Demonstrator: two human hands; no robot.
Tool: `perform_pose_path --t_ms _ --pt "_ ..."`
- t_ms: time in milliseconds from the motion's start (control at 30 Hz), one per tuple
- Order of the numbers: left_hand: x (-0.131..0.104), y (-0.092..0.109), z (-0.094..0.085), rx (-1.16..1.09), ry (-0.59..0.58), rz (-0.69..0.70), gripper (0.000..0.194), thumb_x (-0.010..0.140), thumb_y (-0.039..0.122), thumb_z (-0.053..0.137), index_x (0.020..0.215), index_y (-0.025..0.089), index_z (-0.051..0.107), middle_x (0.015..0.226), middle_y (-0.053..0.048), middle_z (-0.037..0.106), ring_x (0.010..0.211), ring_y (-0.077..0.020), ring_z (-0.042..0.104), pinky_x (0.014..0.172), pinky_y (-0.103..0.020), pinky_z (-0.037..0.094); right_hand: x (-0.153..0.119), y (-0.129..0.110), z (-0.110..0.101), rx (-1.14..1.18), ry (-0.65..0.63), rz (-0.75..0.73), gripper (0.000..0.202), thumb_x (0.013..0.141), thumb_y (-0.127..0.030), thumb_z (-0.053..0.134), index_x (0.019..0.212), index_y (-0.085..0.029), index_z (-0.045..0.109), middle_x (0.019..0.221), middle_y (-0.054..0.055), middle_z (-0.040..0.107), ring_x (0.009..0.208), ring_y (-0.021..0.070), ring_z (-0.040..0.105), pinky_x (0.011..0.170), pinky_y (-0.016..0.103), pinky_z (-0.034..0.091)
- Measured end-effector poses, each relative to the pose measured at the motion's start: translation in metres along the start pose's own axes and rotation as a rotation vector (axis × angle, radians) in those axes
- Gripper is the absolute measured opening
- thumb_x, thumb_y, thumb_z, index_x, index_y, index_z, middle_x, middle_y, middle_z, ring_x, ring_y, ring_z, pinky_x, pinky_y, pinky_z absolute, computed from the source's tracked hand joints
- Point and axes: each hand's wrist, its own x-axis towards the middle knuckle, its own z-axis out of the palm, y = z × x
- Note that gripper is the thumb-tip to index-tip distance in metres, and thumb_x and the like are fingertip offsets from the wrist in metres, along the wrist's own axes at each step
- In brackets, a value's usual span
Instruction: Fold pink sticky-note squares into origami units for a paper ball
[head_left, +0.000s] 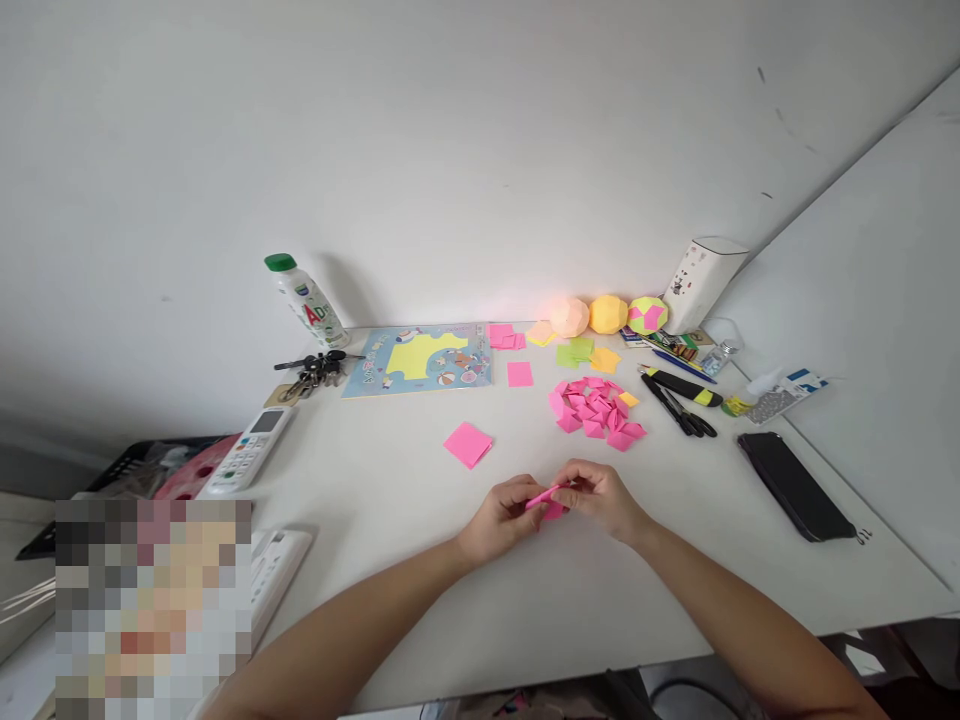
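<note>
Between my two hands, over the front middle of the white table, is a folded pink paper [553,510]. My left hand [504,518] pinches its left side, and my right hand [600,496] has fingers closed on its upper right part. Part of the paper is hidden behind the fingers. A small stack of pink square sheets [469,445] lies beyond my left hand. Past my right hand sits a pile of folded pink paper pieces [596,408] with one orange piece at its edge.
Three paper balls [608,314] stand by the wall. A blue patterned sheet [442,362], a bottle [311,305] and keys [319,372] are at the back left. Scissors [679,408] and a black pouch [796,487] lie right; a white remote [251,450] lies left.
</note>
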Motion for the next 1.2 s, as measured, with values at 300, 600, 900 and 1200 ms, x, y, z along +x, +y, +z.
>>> perform_pose_path --t_ms 300,600,900,1200 --pt "0.0 0.004 0.0 0.033 -0.018 -0.005 0.031 0.082 0.041 0.053 0.082 0.014 0.068 0.073 -0.003 0.05 0.056 -0.0091 0.048 0.054 -0.024 0.041 -0.001 -0.001 0.001 -0.016 -0.006 0.003 0.021 0.076 -0.037 0.065 0.073 -0.016 0.063 0.072 0.001 0.058 0.065 0.0143 0.058 0.062 0.028 0.051" --pt "0.001 -0.004 0.001 -0.185 -0.027 -0.074 0.032 0.072 0.039 0.066 0.093 0.016 0.061 0.083 -0.005 0.059 0.067 -0.0119 0.053 0.058 -0.024 0.043 -0.003 -0.003 0.0 -0.065 0.053 -0.017 0.021 0.075 -0.037 0.065 0.068 -0.018 0.063 0.067 0.0 0.057 0.06 0.0132 0.053 0.058 0.026 0.048" --pt "0.005 -0.005 -0.001 -0.26 0.056 -0.124 0.037 0.071 0.041 0.066 0.095 0.013 0.058 0.072 -0.002 0.058 0.052 -0.0074 0.047 0.052 -0.024 0.041 -0.003 -0.008 -0.003 -0.198 0.091 -0.095 0.032 0.09 -0.039 0.042 0.081 -0.017 0.063 0.076 0.004 0.06 0.072 0.016 0.056 0.064 0.026 0.046" --pt "0.005 -0.005 0.001 -0.319 0.12 -0.125 0.048 0.066 0.037 0.071 0.106 0.017 0.053 0.075 0.001 0.055 0.058 -0.0089 0.052 0.054 -0.025 0.044 -0.004 0.006 0.004 -0.398 0.09 -0.224 0.015 0.084 -0.031 0.056 0.083 -0.02 0.066 0.075 0.003 0.067 0.063 0.0157 0.059 0.058 0.026 0.047"
